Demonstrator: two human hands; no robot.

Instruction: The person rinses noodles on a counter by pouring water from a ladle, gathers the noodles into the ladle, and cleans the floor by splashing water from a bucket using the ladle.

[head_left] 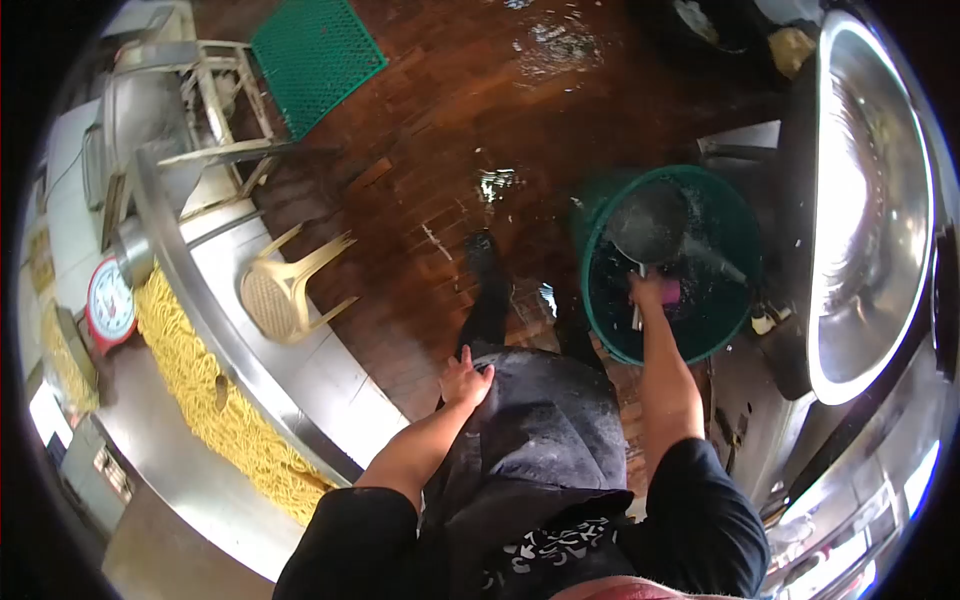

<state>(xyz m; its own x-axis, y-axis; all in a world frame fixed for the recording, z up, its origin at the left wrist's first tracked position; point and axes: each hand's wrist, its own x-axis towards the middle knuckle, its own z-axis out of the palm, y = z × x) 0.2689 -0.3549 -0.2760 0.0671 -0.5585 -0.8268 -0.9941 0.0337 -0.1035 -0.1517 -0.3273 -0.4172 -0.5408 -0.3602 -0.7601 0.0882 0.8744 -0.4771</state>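
My right hand (650, 290) reaches down into a large green tub (588, 255) and is closed around the handle of a round grey strainer (648, 225). The strainer's head lies inside the tub, beyond my fingers; its mesh is blurred. Beside that hand a pink object (671, 292) shows in the tub, too partly seen to name. My left hand (466, 382) rests near the dark apron (550, 400) at my thigh, fingers and thumb apart, with nothing in it.
A metal table (205, 440) at left carries a heap of yellow noodles (215, 400) and a red dial scale (112, 300). A beige plastic stool (285, 295) and a green mat (315, 60) are on the floor. A large metal basin (870, 230) stands right. The brown floor (430, 130) looks wet.
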